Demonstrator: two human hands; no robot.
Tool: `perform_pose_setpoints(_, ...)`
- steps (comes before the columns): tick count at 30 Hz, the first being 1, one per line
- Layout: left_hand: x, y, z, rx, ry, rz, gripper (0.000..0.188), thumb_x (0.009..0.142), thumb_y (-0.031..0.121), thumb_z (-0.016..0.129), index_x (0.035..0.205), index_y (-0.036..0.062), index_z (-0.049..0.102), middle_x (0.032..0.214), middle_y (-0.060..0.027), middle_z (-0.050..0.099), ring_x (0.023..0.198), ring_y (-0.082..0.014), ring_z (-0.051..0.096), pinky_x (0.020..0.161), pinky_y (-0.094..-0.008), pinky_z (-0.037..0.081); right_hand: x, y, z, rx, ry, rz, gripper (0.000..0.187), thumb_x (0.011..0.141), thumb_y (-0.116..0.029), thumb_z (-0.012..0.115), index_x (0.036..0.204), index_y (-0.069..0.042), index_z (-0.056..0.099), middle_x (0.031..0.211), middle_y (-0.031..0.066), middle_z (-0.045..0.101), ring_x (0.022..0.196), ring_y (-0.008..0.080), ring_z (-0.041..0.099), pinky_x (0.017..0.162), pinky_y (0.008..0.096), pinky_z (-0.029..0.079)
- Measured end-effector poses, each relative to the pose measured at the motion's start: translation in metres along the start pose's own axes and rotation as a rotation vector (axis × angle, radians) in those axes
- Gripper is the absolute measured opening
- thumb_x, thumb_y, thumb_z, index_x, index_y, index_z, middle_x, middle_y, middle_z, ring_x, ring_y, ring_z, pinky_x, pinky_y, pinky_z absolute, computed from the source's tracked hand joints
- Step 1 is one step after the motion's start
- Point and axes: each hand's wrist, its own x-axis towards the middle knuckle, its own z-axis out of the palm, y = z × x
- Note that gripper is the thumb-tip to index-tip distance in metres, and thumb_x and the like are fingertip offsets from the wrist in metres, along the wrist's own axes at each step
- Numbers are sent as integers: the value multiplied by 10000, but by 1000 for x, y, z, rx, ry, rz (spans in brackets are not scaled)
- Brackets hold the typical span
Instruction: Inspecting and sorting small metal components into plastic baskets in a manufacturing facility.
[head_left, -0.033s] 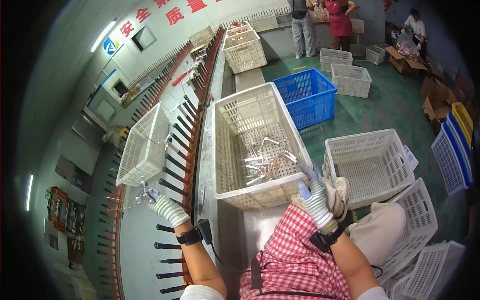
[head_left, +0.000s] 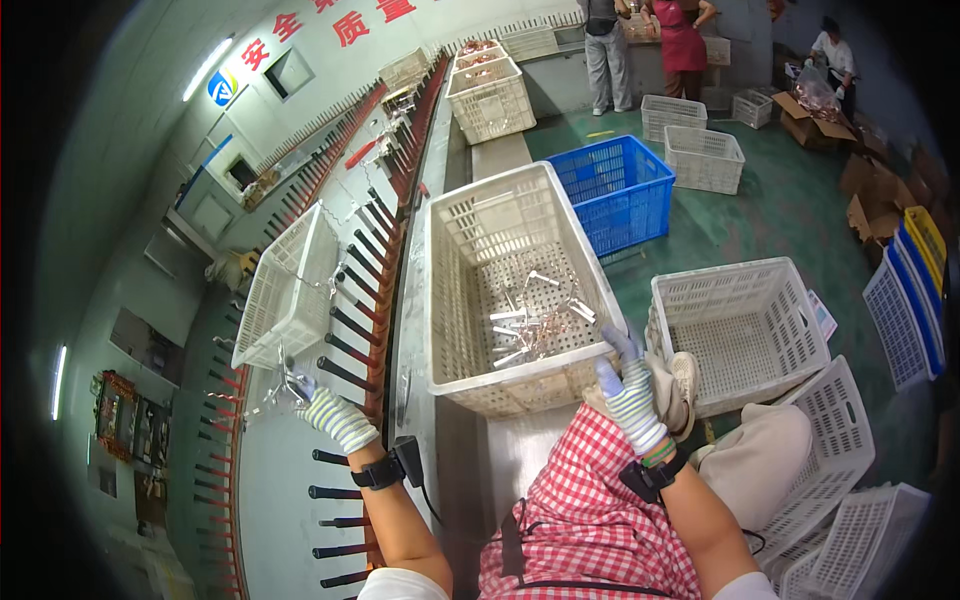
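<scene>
My left hand [head_left: 335, 415], in a striped glove, is closed on small shiny metal parts [head_left: 292, 380] at the near edge of a tilted white crate [head_left: 285, 300]. Their exact kind is too small to make out. My right hand [head_left: 632, 398], gloved the same way, has its fingers stretched apart by the near right corner of a large off-white crate [head_left: 436, 300]; whether it touches the rim I cannot tell. Inside that crate lie several white strips and small metal pieces [head_left: 530, 325] in a loose pile.
Rows of black-tipped pegs [head_left: 348, 372] run along the conveyor at left. A blue crate [head_left: 615, 205] stands beyond the large one, a white crate [head_left: 740, 335] at right. Stacked crates [head_left: 905, 300] and cardboard boxes [head_left: 808, 120] sit farther right. Other people stand at the back.
The metal parts at my left fingers have shifted slightly, with thin dangling pieces now hanging closer to the hand. My right hand has hardly moved.
</scene>
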Motion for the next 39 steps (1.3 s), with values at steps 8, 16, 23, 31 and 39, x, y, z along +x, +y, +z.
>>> perform_pose_setpoints(8,-34,24,26,-356,-297,-248,281,886,223,564,1100,44,590,838,-15,584,697,-102,500,601,-268,404,0,6,0,-13,8,13,410,844,-179,578,1228,-79,473,1353,190,354,1246,326,367,1027,375,306)
perform_pose_setpoints(16,-37,2,42,-215,-184,-589,422,840,358,601,1097,25,559,972,-54,567,828,-166,483,767,-304,401,-2,14,-1,25,19,8,416,842,-170,581,1235,-89,469,1356,192,351,1249,323,364,1027,381,307)
perform_pose_setpoints(23,-19,-28,50,56,152,-353,344,861,258,574,1119,33,535,947,-73,578,755,-177,486,706,-308,425,-1,8,-2,-32,21,-12,410,842,-175,578,1228,-84,471,1350,198,357,1238,332,374,1017,385,321)
perform_pose_setpoints(31,-22,-11,6,-122,62,-86,279,863,113,573,1132,39,568,1036,-53,583,843,-148,495,793,-273,421,-2,7,-2,-73,31,-69,407,837,-150,571,1225,-73,472,1351,198,357,1237,332,375,1021,382,316)
perform_pose_setpoints(39,-1,75,-24,-409,-322,-226,341,890,155,527,1202,17,508,1088,-88,610,975,-156,577,890,-279,437,0,8,-1,-26,11,-47,415,838,-153,579,1229,-76,463,1346,185,360,1249,323,362,1028,380,307)
